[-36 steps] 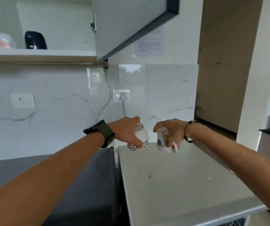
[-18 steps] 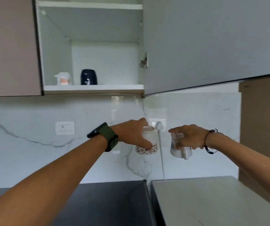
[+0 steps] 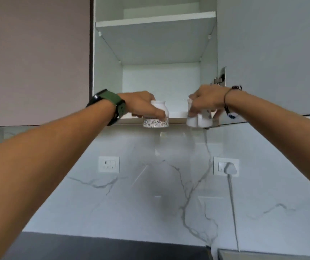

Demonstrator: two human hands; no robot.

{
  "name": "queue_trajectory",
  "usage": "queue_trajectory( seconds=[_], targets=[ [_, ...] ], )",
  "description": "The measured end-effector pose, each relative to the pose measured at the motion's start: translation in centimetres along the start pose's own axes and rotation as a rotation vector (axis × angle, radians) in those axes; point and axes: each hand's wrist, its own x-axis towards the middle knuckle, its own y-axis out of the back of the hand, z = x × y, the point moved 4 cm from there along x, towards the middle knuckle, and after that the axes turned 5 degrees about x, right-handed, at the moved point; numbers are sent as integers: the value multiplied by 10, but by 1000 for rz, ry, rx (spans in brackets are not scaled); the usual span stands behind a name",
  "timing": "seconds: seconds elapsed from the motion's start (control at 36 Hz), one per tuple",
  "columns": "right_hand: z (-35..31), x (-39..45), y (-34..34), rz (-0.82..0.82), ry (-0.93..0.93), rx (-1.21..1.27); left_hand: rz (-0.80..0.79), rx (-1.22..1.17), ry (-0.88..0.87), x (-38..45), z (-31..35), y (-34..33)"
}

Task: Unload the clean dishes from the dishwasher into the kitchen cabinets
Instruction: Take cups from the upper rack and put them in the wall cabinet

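Both arms reach up from the lower corners toward the open cabinet (image 3: 155, 53) at twelve o'clock. The left hand (image 3: 141, 105), a green-strapped watch (image 3: 109, 105) on its wrist, grips an inverted patterned cup (image 3: 157, 117) from above, fingers curled around its side. At its three o'clock the right hand (image 3: 205, 101), with a thin bracelet (image 3: 226, 102), clasps a white mug (image 3: 200, 120), fingers wrapped over it. Both cups sit level with the front edge of the lower shelf (image 3: 176, 120); whether they touch it cannot be told. The right fingers hide most of the mug, and motion blur smears its print
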Motion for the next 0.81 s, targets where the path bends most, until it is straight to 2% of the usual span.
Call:
queue_trajectory(
  seconds=[0.14, 0.36, 0.53, 0.81],
  targets=[
    [-4, 61, 14, 69, -98, 105, 92, 36, 8, 63, -19, 20],
    [12, 132, 4, 12, -280, -12, 126, 29, -10, 138, -16, 14],
    [31, 158, -11, -17, -329, -30, 109, 117, -22, 171, -17, -11],
    [62, 171, -13, -30, -391, -45, 106, 74, -33, 191, -16, -30]
  ],
)
